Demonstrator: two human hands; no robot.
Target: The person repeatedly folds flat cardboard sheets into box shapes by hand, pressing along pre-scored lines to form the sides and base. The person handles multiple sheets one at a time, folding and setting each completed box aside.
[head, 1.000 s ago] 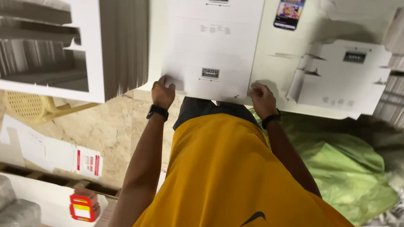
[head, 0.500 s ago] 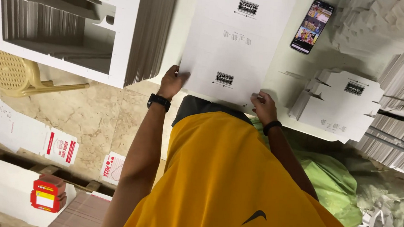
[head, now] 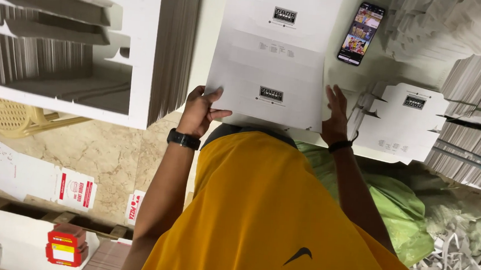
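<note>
Big stack of die-cut white blanks (head: 77, 44) sits at the table's left edge. The left hand (head: 200, 112) has thumb and fingers spread, pinching the near-left corner of the flat white carton sheet (head: 274, 58) lying mid-table. The right hand (head: 335, 110) presses spread fingers on its near-right corner. Looks light, thin, bendy, so hold it by the edges. The phone (head: 361, 33) is further right.

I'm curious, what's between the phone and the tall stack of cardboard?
In the head view, the white printed sheet lies between the phone and the cardboard stack.
</note>
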